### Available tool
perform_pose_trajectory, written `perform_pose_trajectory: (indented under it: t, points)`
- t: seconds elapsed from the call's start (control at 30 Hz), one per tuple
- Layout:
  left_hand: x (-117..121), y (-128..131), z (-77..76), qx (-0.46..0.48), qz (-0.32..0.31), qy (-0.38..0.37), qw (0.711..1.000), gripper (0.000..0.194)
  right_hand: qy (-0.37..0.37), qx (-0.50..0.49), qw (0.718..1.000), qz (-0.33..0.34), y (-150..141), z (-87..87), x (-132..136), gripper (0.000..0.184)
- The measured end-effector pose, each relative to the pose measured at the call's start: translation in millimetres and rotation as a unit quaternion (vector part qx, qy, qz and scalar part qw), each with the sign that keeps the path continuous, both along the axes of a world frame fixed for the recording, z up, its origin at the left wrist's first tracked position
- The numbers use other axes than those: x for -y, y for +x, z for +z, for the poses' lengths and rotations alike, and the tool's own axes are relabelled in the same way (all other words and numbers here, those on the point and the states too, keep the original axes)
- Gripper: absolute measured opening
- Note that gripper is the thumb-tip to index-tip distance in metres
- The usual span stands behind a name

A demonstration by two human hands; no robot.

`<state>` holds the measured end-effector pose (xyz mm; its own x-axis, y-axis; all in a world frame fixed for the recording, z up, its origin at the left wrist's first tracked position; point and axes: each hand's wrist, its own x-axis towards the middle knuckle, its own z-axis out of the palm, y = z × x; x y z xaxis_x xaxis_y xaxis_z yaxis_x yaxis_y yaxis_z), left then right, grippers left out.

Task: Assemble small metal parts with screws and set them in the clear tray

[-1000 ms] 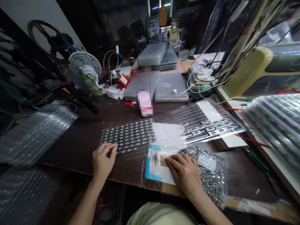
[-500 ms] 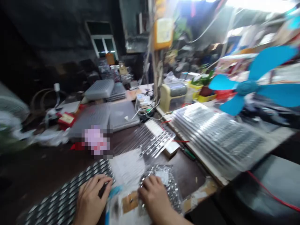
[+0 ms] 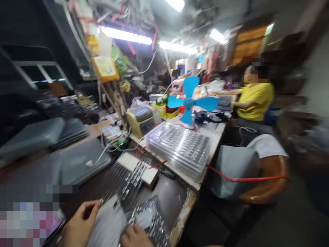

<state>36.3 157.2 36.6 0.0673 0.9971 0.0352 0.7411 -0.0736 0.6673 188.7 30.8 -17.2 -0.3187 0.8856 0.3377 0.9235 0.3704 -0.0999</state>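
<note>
The right hand (image 3: 135, 236) lay on a clear bag of small silver parts (image 3: 149, 219) near the workbench's right edge; the bottom of the view cut the fingers off, so their state could not be told. The left hand (image 3: 81, 223) was beside a white sheet (image 3: 108, 226), its fingers curled and narrowly parted, with any held thing unclear. Beyond the bag, clear-wrapped metal strips (image 3: 125, 185) lay on the dark workbench (image 3: 169, 192). Past its right edge stood stacked clear trays (image 3: 178, 147) and a blue fan (image 3: 189, 101). Farther off sat a co-worker in a yellow shirt (image 3: 254, 99).
</note>
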Motion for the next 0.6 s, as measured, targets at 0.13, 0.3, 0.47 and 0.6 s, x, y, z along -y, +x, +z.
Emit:
perform_pose_trajectory:
  t: [0.13, 0.3, 0.47, 0.6]
  points:
    - [60, -35, 14.0, 0.225, 0.016, -0.062, 0.972, 0.055, -0.017, 0.022, 1.000, 0.010, -9, 14.2, 14, 0.010]
    - [129, -59, -0.7, 0.307, 0.041, -0.154, 0.938, 0.048, -0.016, 0.005, 1.000, 0.012, 1, 23.4, 12, 0.008]
    - [157, -53, -22.1, 0.231, 0.043, -0.073, 0.969, 0.024, -0.022, 0.018, 0.999, 0.025, 4, 22.4, 13, 0.008]
    - [156, -42, -25.8, 0.134, -0.015, 0.037, 0.990, 0.010, -0.048, 0.047, 0.997, 0.036, 2, 28.0, 14, 0.006]
